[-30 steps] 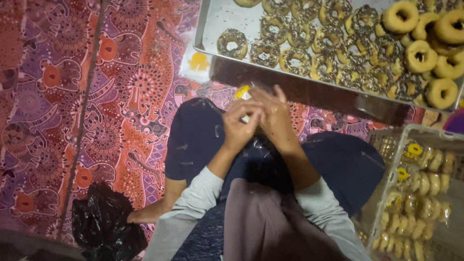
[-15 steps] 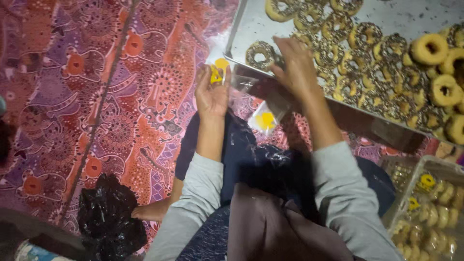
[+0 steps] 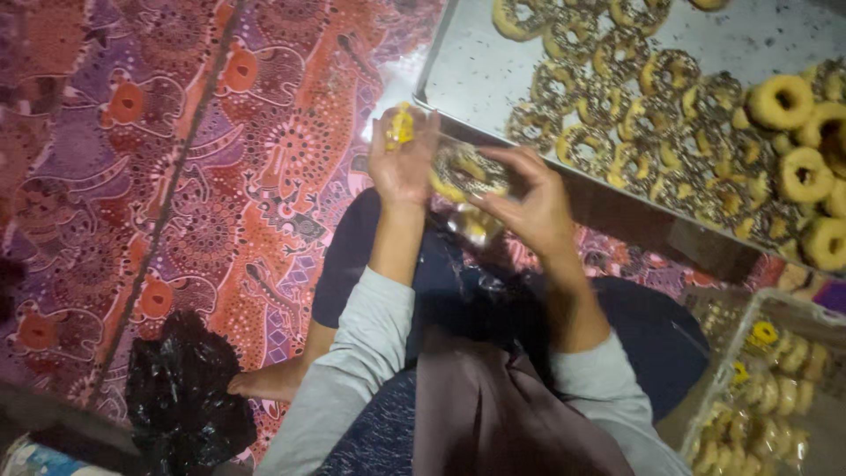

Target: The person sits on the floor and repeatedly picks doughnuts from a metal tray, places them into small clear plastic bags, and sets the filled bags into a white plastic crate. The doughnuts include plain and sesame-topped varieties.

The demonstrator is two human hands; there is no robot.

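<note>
I see the left hand [image 3: 403, 163] raised with its fingers [image 3: 407, 123] curled shut around the yellow-printed top edge of a clear plastic bag [image 3: 471, 216], pinching it near the thumb. The right hand [image 3: 533, 207] sits just beside it, fingers [image 3: 511, 159] half bent and closed on a sprinkled doughnut [image 3: 467, 172] that lies between the two hands, partly inside the bag's mouth as far as I can tell; the film blurs the exact edge. The bag hangs down below the fingers, over my dark trousers.

Beyond the fingertips is a metal tray [image 3: 476, 75], its near rim close to the right knuckles, carrying rows of sprinkled doughnuts [image 3: 617, 115] and, farther right, plain golden ones [image 3: 797, 132]. Down to the right of the right forearm stands a clear box [image 3: 775, 388] of packed doughnuts. Left of the left hand spreads a patterned red and purple floor mat [image 3: 176, 176], with a crumpled black plastic bag [image 3: 185, 397] near my foot.
</note>
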